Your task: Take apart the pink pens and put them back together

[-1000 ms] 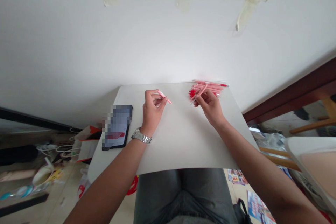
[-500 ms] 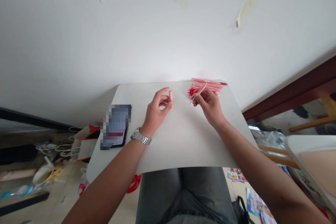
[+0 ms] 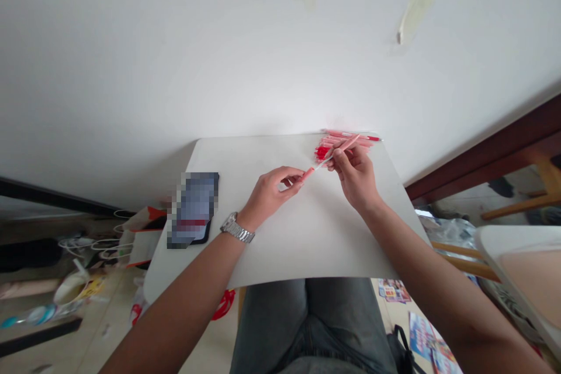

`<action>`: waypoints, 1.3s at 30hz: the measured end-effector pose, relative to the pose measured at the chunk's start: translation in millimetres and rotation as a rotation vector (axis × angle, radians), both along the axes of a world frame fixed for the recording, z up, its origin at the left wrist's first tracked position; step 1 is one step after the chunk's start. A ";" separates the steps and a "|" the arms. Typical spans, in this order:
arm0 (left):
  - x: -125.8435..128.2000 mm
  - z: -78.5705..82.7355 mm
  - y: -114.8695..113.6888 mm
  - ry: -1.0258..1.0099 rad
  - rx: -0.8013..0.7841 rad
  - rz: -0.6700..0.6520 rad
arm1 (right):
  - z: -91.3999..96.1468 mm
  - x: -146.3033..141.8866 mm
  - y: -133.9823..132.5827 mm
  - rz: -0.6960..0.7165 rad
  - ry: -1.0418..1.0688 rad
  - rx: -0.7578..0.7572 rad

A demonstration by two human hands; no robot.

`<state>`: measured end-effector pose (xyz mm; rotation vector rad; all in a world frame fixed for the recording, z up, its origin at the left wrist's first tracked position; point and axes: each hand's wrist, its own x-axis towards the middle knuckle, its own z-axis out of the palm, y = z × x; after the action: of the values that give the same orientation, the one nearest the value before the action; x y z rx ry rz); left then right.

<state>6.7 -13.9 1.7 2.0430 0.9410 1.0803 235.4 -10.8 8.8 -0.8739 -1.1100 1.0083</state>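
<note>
Between thumb and fingers, my left hand [image 3: 278, 187] pinches a short pink pen cap [image 3: 308, 174], tilted up to the right. My right hand [image 3: 356, 175] grips a pink pen [image 3: 349, 142] whose thin pale tip end points down-left at the cap's open end. Cap and tip are very close; whether they touch I cannot tell. Just behind my right hand lies a pile of pink pens [image 3: 326, 143] with red parts, partly hidden by the fingers. Both hands are above the white table [image 3: 272, 245].
A phone [image 3: 193, 210] with a blurred-out screen lies on the table's left side. The white wall [image 3: 263, 58] rises behind the table. A second white tabletop [image 3: 526, 245] stands at the right. Bags, cables and a bottle [image 3: 35, 317] clutter the floor at left.
My left hand has moved right and slightly down, and the cap has turned from upright to slanting toward the pen. My right hand has shifted slightly right, with the pen still in it.
</note>
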 end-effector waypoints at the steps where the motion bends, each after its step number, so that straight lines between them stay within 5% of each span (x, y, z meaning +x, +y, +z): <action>1: 0.5 0.6 -0.7 -0.008 -0.011 -0.011 | 0.4 -0.5 -0.6 0.007 0.004 0.004; 14: 4.0 13.2 -4.5 -0.271 -0.454 -0.167 | -4.1 -9.2 -4.2 0.153 -0.106 -0.098; 26: 3.3 5.3 -0.8 -0.274 -0.494 -0.165 | -4.7 -10.7 -5.2 0.338 -0.014 -0.253; 39: 4.7 9.2 -3.9 -0.237 -0.455 -0.160 | -0.4 -11.3 -5.4 0.326 -0.041 -0.255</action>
<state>11.4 -17.8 10.9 1.5527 0.7997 0.9007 224.1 -16.1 8.4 -0.9367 -1.2002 1.4311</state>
